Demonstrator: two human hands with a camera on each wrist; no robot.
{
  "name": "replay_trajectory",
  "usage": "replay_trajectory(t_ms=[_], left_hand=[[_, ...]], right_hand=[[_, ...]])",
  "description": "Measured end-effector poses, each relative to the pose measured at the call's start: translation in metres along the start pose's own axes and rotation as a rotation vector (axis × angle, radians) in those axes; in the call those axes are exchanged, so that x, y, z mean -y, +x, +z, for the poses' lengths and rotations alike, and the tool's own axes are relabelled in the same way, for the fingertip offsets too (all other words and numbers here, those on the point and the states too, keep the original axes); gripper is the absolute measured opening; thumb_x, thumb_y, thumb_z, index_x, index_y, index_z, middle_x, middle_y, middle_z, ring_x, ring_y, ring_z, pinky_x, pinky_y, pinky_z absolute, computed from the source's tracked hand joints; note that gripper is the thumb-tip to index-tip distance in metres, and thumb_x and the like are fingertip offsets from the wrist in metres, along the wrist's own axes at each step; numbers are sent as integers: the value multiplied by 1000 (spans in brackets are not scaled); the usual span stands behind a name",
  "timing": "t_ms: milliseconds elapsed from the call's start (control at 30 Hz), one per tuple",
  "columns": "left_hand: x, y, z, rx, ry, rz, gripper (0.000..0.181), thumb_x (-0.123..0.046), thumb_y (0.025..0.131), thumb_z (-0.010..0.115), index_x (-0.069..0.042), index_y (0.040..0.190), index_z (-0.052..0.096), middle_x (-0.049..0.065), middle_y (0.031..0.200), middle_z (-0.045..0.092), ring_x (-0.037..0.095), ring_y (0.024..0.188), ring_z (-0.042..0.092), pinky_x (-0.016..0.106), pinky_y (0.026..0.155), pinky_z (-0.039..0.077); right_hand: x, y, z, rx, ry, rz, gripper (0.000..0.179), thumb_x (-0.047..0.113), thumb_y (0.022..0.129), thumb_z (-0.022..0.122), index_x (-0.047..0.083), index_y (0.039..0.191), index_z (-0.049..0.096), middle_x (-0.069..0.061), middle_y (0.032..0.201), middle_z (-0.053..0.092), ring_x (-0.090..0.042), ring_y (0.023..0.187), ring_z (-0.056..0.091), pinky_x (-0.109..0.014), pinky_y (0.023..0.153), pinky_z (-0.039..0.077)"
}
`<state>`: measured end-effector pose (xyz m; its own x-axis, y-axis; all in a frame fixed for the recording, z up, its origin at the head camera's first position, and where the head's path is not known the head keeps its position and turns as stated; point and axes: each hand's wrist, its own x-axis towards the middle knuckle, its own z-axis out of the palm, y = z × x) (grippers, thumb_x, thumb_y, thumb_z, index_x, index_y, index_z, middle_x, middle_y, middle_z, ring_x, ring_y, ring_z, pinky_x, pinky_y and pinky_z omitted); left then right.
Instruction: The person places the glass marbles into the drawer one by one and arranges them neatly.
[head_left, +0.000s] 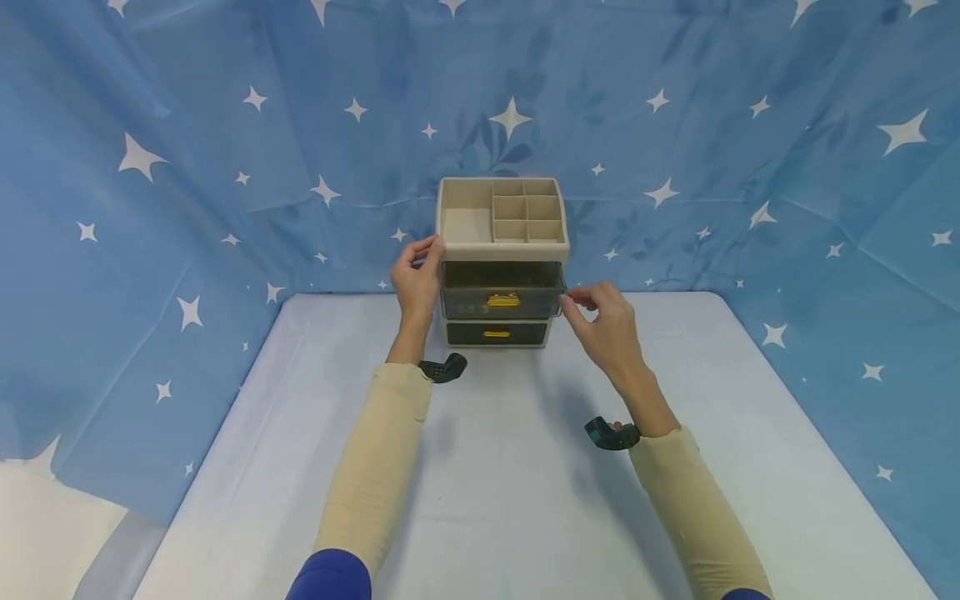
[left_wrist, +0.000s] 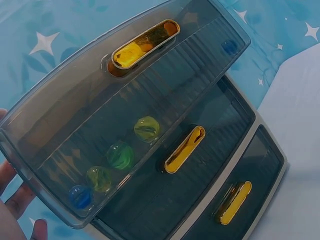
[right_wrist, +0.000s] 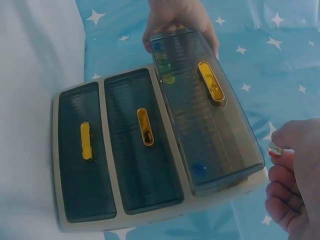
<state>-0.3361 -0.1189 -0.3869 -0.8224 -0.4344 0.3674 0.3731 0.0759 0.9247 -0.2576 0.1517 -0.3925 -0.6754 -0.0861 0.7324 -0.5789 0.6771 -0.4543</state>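
Note:
A cream desktop organizer [head_left: 504,252] stands at the back of the table, its top drawer [left_wrist: 65,112] of see-through grey plastic pulled out. Several glass marbles lie inside, among them a green marble [left_wrist: 120,155], a yellow marble [left_wrist: 147,129] and a blue marble [left_wrist: 80,196]. My left hand [head_left: 417,279] rests at the organizer's upper left side, fingers beside the end of the drawer. Just off the drawer's right end, my right hand [head_left: 609,327] pinches a clear marble with red in it [right_wrist: 274,149] between thumb and forefinger.
Two lower drawers with gold handles are closed, including the bottom drawer [head_left: 517,335]. An open compartment tray [head_left: 467,225] forms the organizer's top. White cloth covers the table [head_left: 480,467], and a blue star-patterned curtain [head_left: 360,150] hangs close behind.

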Motion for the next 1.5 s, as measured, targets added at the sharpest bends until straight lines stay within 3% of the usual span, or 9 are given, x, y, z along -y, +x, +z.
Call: replay_trajectory(t_ms=[433, 667, 867, 1000, 1167, 1500], left_hand=[[-1, -1, 1, -7, -1, -3, 25, -32, 93, 72, -13, 110, 76, 0, 95, 68, 9, 74, 54, 21, 66, 45], [-30, -14, -1, -6, -6, -39, 24, -17, 95, 69, -2, 113, 73, 0, 92, 65, 7, 72, 51, 19, 64, 42], [-28, -13, -1, -13, 15, -52, 23, -19, 95, 68, -4, 113, 74, 5, 96, 68, 6, 72, 51, 19, 66, 42], [-25, -12, -1, -8, 0, -41, 24, -18, 96, 68, -2, 113, 73, 11, 99, 68, 17, 78, 54, 20, 66, 42], [-9, -4, 1, -1, -10, -29, 26, -24, 96, 69, -6, 114, 73, 10, 101, 67, 28, 86, 56, 19, 66, 42], [0, 2, 0, 4, -9, -5, 26, -33, 93, 72, -13, 110, 76, 4, 98, 69, 19, 80, 56, 22, 66, 44]], right_hand=[[2, 21, 12, 8, 10, -11, 20, 14, 93, 72, -4, 100, 71, -18, 94, 65, -30, 87, 59, -40, 77, 50], [3, 25, 16, 55, -1, -17, 21, 16, 92, 74, -3, 99, 72, -16, 95, 63, -29, 89, 58, -38, 79, 50], [3, 26, 18, 66, -11, -17, 22, 16, 92, 74, -4, 100, 73, -15, 95, 62, -28, 89, 57, -38, 79, 51], [3, 26, 18, 69, -16, -17, 22, 17, 92, 74, -3, 101, 73, -15, 96, 63, -27, 88, 58, -38, 78, 51], [2, 26, 17, 74, 3, -24, 25, 17, 90, 76, -4, 102, 73, -16, 96, 63, -29, 88, 58, -39, 77, 51], [2, 28, 18, 59, 9, -24, 22, 16, 92, 74, -4, 100, 73, -16, 94, 63, -29, 87, 58, -40, 77, 50]])
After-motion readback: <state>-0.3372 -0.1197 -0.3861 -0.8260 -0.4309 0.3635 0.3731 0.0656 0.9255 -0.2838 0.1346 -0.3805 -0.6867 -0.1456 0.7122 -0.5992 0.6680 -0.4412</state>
